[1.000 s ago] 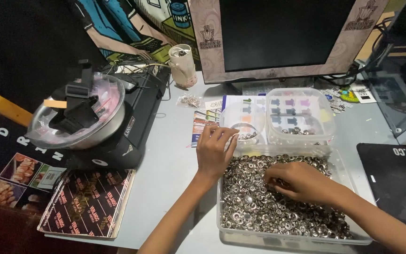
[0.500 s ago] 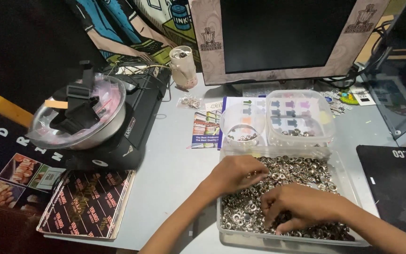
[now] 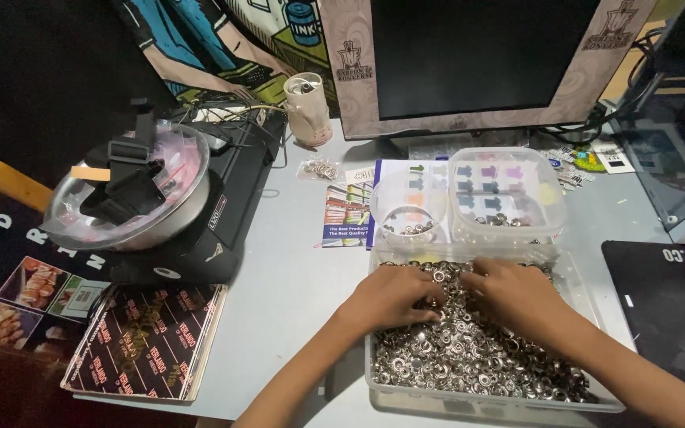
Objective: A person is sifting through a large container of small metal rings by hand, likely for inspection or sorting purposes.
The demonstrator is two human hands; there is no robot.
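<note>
Both hands had drawn together: left hand (image 3: 394, 295) and right hand (image 3: 517, 292) lay curled, palms down, fingering metal rings (image 3: 469, 357) in the clear tray (image 3: 580, 400); grip indeterminable.

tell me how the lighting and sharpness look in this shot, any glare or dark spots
Head view: light falls on the grey desk and both hands, left hand and right hand; the metal rings in the clear bin throw small glints; the monitor screen is dark; the upper left falls into black; edges bend slightly, and detail is soft.
</note>
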